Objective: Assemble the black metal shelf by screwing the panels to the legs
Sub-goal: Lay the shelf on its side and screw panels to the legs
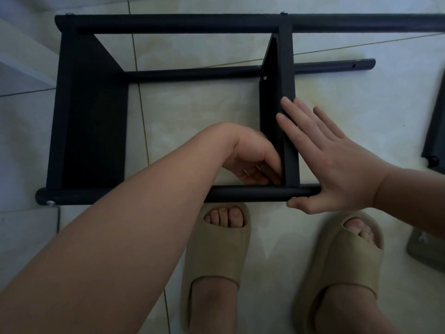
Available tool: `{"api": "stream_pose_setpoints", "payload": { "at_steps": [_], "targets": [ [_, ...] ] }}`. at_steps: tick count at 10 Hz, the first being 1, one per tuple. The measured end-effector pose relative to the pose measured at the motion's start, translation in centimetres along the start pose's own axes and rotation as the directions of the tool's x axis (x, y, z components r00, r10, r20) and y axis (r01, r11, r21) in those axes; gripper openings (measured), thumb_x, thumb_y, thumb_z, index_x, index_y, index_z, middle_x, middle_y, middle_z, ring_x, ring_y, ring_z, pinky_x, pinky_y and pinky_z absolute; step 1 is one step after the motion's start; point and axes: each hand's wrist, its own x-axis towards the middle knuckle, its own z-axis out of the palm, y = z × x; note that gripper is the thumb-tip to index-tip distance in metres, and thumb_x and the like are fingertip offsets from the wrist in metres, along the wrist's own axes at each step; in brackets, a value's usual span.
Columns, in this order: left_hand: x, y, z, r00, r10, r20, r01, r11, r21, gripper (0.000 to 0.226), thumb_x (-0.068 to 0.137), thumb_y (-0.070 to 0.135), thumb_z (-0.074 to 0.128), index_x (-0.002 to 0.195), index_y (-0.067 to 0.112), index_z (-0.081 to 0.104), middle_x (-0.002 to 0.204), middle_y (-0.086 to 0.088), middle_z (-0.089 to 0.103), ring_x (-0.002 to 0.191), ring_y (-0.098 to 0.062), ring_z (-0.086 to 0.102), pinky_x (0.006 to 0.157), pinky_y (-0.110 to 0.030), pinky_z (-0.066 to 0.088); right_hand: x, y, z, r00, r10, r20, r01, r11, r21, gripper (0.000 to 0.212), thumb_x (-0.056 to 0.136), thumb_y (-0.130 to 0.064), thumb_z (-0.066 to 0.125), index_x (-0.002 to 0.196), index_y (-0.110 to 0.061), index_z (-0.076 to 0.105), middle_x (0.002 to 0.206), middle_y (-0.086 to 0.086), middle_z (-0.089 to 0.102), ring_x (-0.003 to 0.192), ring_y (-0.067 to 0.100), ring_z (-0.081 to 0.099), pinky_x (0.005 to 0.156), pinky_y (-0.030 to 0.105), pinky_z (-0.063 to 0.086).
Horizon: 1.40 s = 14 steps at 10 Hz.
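Black metal shelf lies on its side on the tiled floor, just in front of the person's two tan slippers. The right grip is spread flat, with its fingers pressed on the edge of the middle panel and its thumb by the end of the near leg. The left grip is curled into the corner where that panel meets the leg, and something small shines there, but I cannot tell if it pinches anything.
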Motion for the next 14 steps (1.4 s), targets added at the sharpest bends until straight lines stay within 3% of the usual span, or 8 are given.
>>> {"api": "stream_pose_setpoints", "payload": {
  "at_steps": [3,5,7,8,9,11,14],
  "targets": [
    [0.3,0.12,0.04,1.0,0.018,-0.013,-0.018,1.0,0.013,0.011,0.091,0.007,0.063,0.091,0.015,0.071,0.08,0.002,0.07,0.072,-0.011,0.06,0.081,-0.027,0.047,0.03,0.1,0.02,1.0,-0.004,0.005,0.004,1.0,-0.005,0.124,0.076,-0.08,0.049,0.161,-0.002,0.002,0.169,0.016,-0.009,0.156,0.032,-0.009,0.124,0.059,0.01],
    [0.01,0.0,-0.28,1.0,0.028,-0.007,-0.028,1.0,0.003,0.015,0.09,0.004,0.064,0.1,0.013,0.07,0.091,-0.003,0.068,0.081,-0.014,0.061,0.078,-0.026,0.049,0.0,-0.01,0.01,1.0,0.0,0.005,0.0,1.0,0.003,0.124,0.074,-0.079,0.05,0.161,-0.002,0.003,0.169,0.016,-0.008,0.156,0.032,-0.008,0.124,0.059,0.01],
    [-0.1,0.22,-0.14,0.999,-0.029,-0.014,0.029,0.999,0.029,0.01,0.093,0.018,0.061,0.098,0.017,0.07,0.084,0.005,0.072,0.078,-0.012,0.062,0.081,-0.028,0.048,-0.04,-0.01,-0.07,1.0,0.002,0.01,-0.002,1.0,0.001,0.124,0.075,-0.079,0.049,0.161,-0.002,0.003,0.169,0.016,-0.008,0.156,0.032,-0.008,0.124,0.059,0.011],
    [0.04,0.11,0.12,0.999,-0.037,0.003,0.037,0.999,0.029,0.01,0.094,0.016,0.06,0.098,0.016,0.069,0.08,0.005,0.071,0.077,-0.012,0.062,0.085,-0.029,0.046,0.01,0.01,-0.05,1.0,0.001,0.006,-0.001,1.0,0.002,0.125,0.075,-0.079,0.05,0.161,-0.002,0.003,0.169,0.016,-0.008,0.156,0.032,-0.008,0.124,0.059,0.011],
    [0.16,0.13,0.24,0.999,-0.032,-0.001,0.032,0.999,0.019,0.01,0.094,0.013,0.059,0.097,0.015,0.068,0.076,0.005,0.069,0.074,-0.01,0.059,0.079,-0.026,0.046,0.03,0.01,0.02,1.0,0.0,0.002,0.0,1.0,0.007,0.124,0.075,-0.079,0.05,0.161,-0.002,0.003,0.169,0.016,-0.007,0.156,0.032,-0.008,0.124,0.059,0.011],
    [0.0,0.22,0.04,1.0,-0.005,0.0,0.005,1.0,0.017,0.009,0.092,0.008,0.062,0.095,0.013,0.069,0.082,0.001,0.068,0.075,-0.011,0.059,0.087,-0.029,0.045,0.01,-0.01,0.01,1.0,0.001,-0.005,-0.001,1.0,0.008,0.124,0.074,-0.078,0.051,0.161,-0.002,0.004,0.169,0.017,-0.006,0.156,0.033,-0.007,0.124,0.059,0.011],
    [-0.03,-0.06,-0.28,1.0,0.028,-0.001,-0.028,1.0,0.002,0.018,0.089,0.004,0.064,0.102,0.013,0.07,0.095,-0.003,0.069,0.087,-0.015,0.063,0.088,-0.03,0.049,0.04,0.02,0.0,1.0,0.001,-0.001,-0.001,1.0,0.005,0.125,0.074,-0.079,0.051,0.161,-0.002,0.004,0.169,0.017,-0.006,0.156,0.033,-0.007,0.124,0.059,0.012]
  ]
}}
